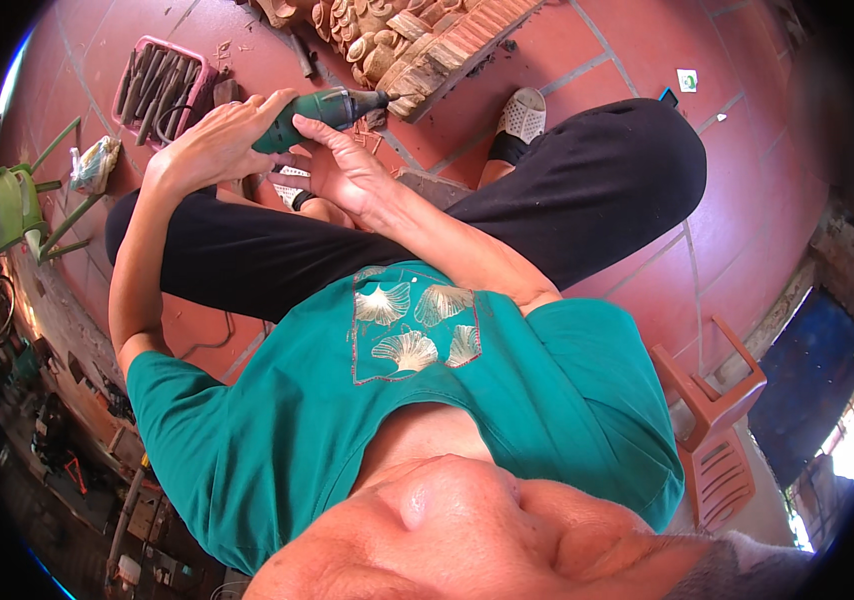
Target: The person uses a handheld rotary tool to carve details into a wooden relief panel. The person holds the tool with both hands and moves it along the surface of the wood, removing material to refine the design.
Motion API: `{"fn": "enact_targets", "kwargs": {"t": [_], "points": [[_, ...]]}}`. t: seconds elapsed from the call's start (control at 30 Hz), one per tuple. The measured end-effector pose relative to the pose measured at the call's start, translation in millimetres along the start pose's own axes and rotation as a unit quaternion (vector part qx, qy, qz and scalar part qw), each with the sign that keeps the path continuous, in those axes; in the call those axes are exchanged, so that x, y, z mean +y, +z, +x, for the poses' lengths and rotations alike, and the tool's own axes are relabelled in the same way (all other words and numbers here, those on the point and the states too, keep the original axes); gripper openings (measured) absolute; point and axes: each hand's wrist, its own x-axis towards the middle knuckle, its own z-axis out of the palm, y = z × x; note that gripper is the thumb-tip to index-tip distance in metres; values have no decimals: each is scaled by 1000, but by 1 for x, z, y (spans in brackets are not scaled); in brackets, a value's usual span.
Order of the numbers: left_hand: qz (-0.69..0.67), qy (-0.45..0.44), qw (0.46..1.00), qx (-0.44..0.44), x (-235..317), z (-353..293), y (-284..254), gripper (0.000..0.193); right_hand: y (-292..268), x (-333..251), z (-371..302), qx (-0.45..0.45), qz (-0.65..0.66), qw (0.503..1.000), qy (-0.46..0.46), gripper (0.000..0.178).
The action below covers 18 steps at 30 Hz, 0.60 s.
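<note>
A green rotary tool (313, 112) lies level in front of me, its black nose and thin bit pointing right at the carved wood (417, 50). The bit's tip is beside the wood's near end; whether they touch I cannot tell. My left hand (215, 143) is closed around the back end of the tool. Against the tool's near side rests the thumb of my right hand (352, 175), while its other fingers are spread below the body, apart from one another.
A pink basket (209, 72) of chisel-like tools stands far left, with a green plastic stool (9, 205) and a plastic bag (95, 165) nearer. My crossed legs (587, 190) lie on red tiles. At the right are a brown plastic chair (717, 420) and a small card (687, 80).
</note>
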Motion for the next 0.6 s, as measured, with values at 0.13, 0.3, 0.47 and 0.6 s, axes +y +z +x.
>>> {"fn": "enact_targets", "kwargs": {"t": [0.13, 0.3, 0.47, 0.6], "points": [[13, 9, 1000, -1, 2, 3, -1, 80, 0, -2, -2, -6, 0, 1000, -4, 29], [24, 6, 1000, -7, 6, 8, -3, 80, 2, -2, -4, 0, 14, 1000, -5, 29], [27, 2, 1000, -6, 5, 8, -2, 81, 1, -3, -3, -6, 17, 1000, 0, 28], [20, 1, 1000, 2, 4, 7, 0, 82, 1, -3, -3, -6, 16, 1000, -3, 28]]}}
